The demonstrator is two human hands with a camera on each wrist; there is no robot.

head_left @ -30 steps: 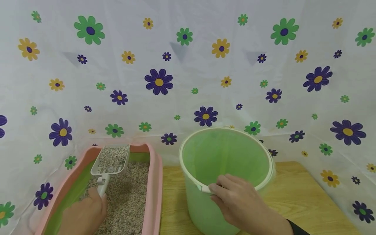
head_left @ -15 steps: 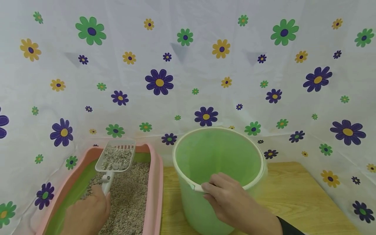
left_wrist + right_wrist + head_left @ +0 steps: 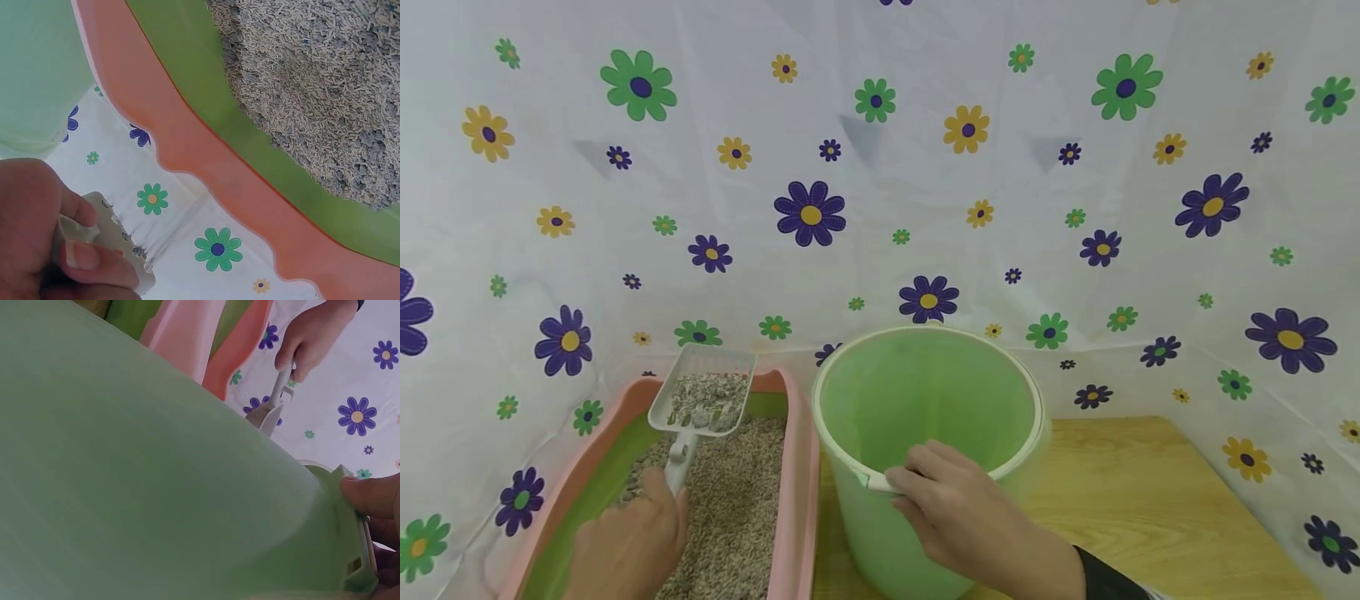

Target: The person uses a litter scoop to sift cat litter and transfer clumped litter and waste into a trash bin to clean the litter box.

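Note:
A white slotted litter scoop point(image 3: 703, 392) with pale litter in it is held up over the pink litter box point(image 3: 797, 492). My left hand point(image 3: 628, 533) grips its handle, and the thumb and fingers wrap round it in the left wrist view. To the right stands a tall green bucket point(image 3: 880, 517) with a whitish rim. My right hand point(image 3: 958, 517) holds the near side of that rim by a white handle piece, its thumb on the outer wall in the right wrist view. Inside the box lies grey-brown litter point(image 3: 730, 500) in a green inner part.
The bucket stands close against the right side of the litter box on a wooden table point(image 3: 1120, 492). A white sheet point(image 3: 880, 275) printed with flowers hangs behind and along both sides.
The bucket has slid left with my right hand, up to the litter box. My left hand has raised the scoop slightly and shifted it right; the litter in it has settled toward the handle.

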